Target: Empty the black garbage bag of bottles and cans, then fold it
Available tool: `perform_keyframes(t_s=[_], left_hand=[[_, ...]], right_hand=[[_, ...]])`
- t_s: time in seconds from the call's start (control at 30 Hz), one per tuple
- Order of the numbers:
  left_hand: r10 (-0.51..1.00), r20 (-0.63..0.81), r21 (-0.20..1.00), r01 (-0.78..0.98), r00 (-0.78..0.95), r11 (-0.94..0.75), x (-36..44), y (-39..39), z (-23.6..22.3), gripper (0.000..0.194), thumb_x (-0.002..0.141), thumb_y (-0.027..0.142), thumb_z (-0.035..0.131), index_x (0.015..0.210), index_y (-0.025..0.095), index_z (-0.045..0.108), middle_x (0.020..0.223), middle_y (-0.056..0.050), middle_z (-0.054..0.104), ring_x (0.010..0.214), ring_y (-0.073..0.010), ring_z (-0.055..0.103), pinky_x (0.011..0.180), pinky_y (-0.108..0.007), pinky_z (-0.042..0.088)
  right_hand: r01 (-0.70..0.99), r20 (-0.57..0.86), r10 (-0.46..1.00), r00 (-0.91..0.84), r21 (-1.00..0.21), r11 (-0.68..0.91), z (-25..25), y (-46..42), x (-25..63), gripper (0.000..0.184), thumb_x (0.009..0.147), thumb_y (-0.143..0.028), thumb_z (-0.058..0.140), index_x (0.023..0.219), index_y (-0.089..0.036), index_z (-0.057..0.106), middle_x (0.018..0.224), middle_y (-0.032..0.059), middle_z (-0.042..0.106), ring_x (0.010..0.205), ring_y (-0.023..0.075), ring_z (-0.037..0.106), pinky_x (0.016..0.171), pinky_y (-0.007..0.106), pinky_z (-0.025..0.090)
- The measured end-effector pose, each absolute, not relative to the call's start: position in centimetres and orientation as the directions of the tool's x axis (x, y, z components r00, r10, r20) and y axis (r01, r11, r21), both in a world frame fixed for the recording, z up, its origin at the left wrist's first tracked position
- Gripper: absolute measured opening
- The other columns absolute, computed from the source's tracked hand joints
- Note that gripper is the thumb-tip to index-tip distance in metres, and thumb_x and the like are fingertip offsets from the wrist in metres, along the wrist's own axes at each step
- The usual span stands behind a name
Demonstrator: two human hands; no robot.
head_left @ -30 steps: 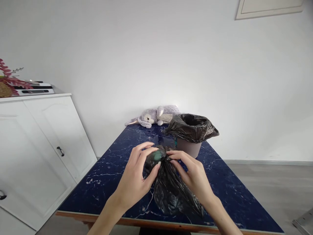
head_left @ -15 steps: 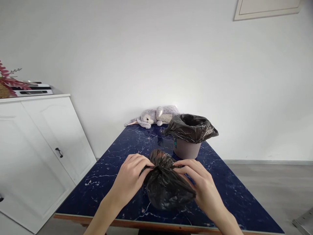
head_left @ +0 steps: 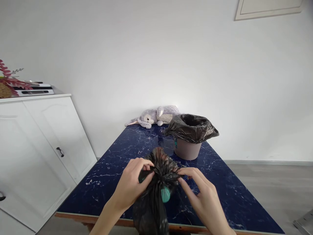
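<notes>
A thin black plastic bag [head_left: 156, 192] lies gathered at the front of the table, bunched into a knot-like twist in its middle. My left hand [head_left: 134, 179] pinches the bag on the left of that twist, thumb against fingers. On the opposite side my right hand [head_left: 202, 192] pinches a bit of the plastic between thumb and forefinger. Through the film below the twist shows something rounded and green [head_left: 165, 194]; its kind I cannot make out. The bag's lower part drapes toward the table's front edge.
A grey bin [head_left: 187, 150] lined with a black bag [head_left: 193, 129] stands farther back on the blue marbled table [head_left: 117, 160]. Behind it a plush rabbit [head_left: 156, 116] lies against the wall. To the left is a white cabinet [head_left: 49, 137].
Beneath the twist, the bag's rounded part has turned into a long drape toward the front edge, and the green thing now shows. My right thumb has spread further from its palm.
</notes>
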State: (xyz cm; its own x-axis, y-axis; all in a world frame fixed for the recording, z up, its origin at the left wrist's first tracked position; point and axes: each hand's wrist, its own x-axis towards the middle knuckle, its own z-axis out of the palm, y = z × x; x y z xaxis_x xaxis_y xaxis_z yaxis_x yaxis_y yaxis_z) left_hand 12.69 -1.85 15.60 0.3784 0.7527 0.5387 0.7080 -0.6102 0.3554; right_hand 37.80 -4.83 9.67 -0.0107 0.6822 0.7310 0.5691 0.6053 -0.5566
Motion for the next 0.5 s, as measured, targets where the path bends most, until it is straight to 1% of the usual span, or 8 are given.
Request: perform_keyframes(t_s=[0.07, 0.1, 0.2, 0.27, 0.33, 0.43, 0.5], left_hand=[[0.736, 0.48, 0.309, 0.693, 0.478, -0.651, 13.0, -2.3, 15.4, 0.02, 0.103, 0.03, 0.061, 0.123, 0.03, 0.068, 0.094, -0.001, 0.072, 0.088, -0.0216, 0.068, 0.081, -0.033, 0.055], [0.719, 0.464, 0.283, 0.682, 0.518, -0.674, 13.1, -2.4, 15.2, 0.022, 0.103, 0.027, 0.061, 0.124, 0.031, 0.068, 0.095, -0.001, 0.072, 0.089, -0.0218, 0.068, 0.083, -0.034, 0.055], [0.683, 0.484, 0.237, 0.67, 0.547, -0.704, 13.3, -2.6, 14.1, 0.019, 0.103, 0.022, 0.061, 0.117, 0.03, 0.072, 0.103, -0.003, 0.075, 0.094, -0.0235, 0.07, 0.09, -0.038, 0.055], [0.684, 0.512, 0.239, 0.678, 0.52, -0.695, 13.5, -2.7, 13.2, 0.019, 0.102, 0.02, 0.061, 0.115, 0.028, 0.072, 0.102, -0.004, 0.076, 0.095, -0.0241, 0.07, 0.089, -0.038, 0.055], [0.696, 0.517, 0.253, 0.688, 0.498, -0.68, 13.9, -2.8, 12.5, 0.019, 0.102, 0.019, 0.061, 0.116, 0.027, 0.07, 0.095, -0.004, 0.074, 0.09, -0.0238, 0.069, 0.083, -0.037, 0.056], [0.711, 0.503, 0.271, 0.691, 0.491, -0.67, 14.6, -3.0, 11.7, 0.021, 0.101, 0.018, 0.059, 0.12, 0.026, 0.067, 0.086, -0.002, 0.069, 0.083, -0.0225, 0.066, 0.076, -0.034, 0.055], [0.708, 0.492, 0.265, 0.688, 0.507, -0.676, 15.1, -3.1, 11.3, 0.025, 0.1, 0.016, 0.059, 0.123, 0.025, 0.064, 0.084, -0.001, 0.067, 0.082, -0.0225, 0.066, 0.076, -0.034, 0.055]], right_hand=[[0.594, 0.722, 0.692, 0.0, -0.557, 0.58, 9.4, -5.2, 37.3, 0.015, 0.107, -0.035, 0.058, 0.117, -0.031, 0.068, 0.112, 0.0077, 0.075, 0.103, 0.0268, 0.074, 0.082, 0.036, 0.062], [0.606, 0.724, 0.69, 0.02, -0.557, 0.567, 9.1, -5.5, 37.1, 0.017, 0.106, -0.037, 0.058, 0.12, -0.032, 0.068, 0.115, 0.0087, 0.074, 0.104, 0.0276, 0.074, 0.081, 0.036, 0.062], [0.634, 0.739, 0.657, 0.149, -0.581, 0.511, 8.0, -6.7, 36.6, 0.022, 0.104, -0.039, 0.061, 0.125, -0.032, 0.065, 0.12, 0.013, 0.07, 0.097, 0.029, 0.072, 0.073, 0.038, 0.061], [0.624, 0.737, 0.644, 0.204, -0.605, 0.494, 7.2, -7.6, 36.4, 0.019, 0.103, -0.038, 0.064, 0.122, -0.032, 0.064, 0.113, 0.0134, 0.069, 0.086, 0.0275, 0.069, 0.066, 0.037, 0.059], [0.605, 0.719, 0.673, 0.175, -0.618, 0.502, 6.5, -8.1, 36.2, 0.019, 0.104, -0.038, 0.063, 0.122, -0.031, 0.063, 0.102, 0.0111, 0.068, 0.079, 0.0252, 0.067, 0.064, 0.035, 0.057], [0.607, 0.701, 0.712, 0.024, -0.577, 0.547, 5.9, -7.7, 35.9, 0.021, 0.104, -0.04, 0.062, 0.122, -0.029, 0.063, 0.086, 0.0049, 0.065, 0.073, 0.0211, 0.066, 0.064, 0.03, 0.058], [0.623, 0.686, 0.726, -0.041, -0.551, 0.555, 5.8, -7.0, 35.7, 0.013, 0.104, -0.039, 0.062, 0.11, -0.028, 0.065, 0.08, 0.002, 0.062, 0.068, 0.0189, 0.065, 0.06, 0.027, 0.055]])
